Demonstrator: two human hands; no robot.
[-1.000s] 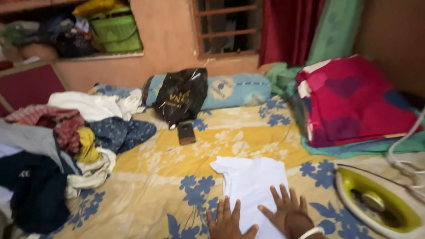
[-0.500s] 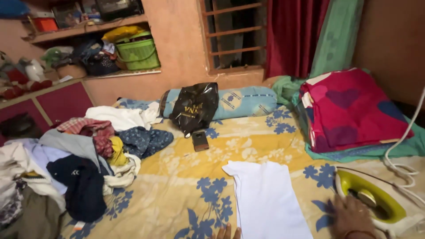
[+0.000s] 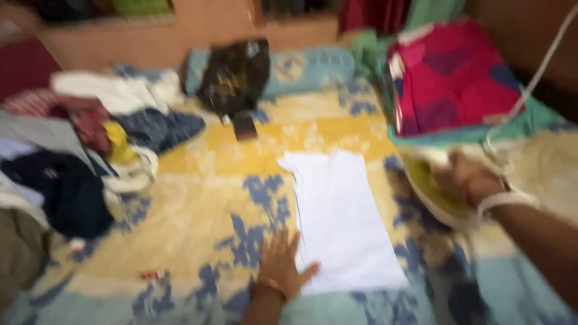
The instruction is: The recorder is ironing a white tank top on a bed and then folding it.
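Head view, blurred by motion. A folded white garment (image 3: 340, 222) lies flat on the bed (image 3: 205, 222), which is covered in a yellow sheet with blue flowers. The left hand (image 3: 280, 265) rests palm down with fingers spread, its thumb touching the garment's lower left edge; it grips nothing. The right hand (image 3: 466, 177) is closed around the handle of a yellow-and-white iron (image 3: 430, 186), just right of the garment; a white cord (image 3: 530, 78) runs up from it. A heap of clothes (image 3: 66, 162) lies at left, a dark bag (image 3: 232, 75) and a pillow (image 3: 301, 69) beyond, folded red bedding (image 3: 451, 78) at upper right.
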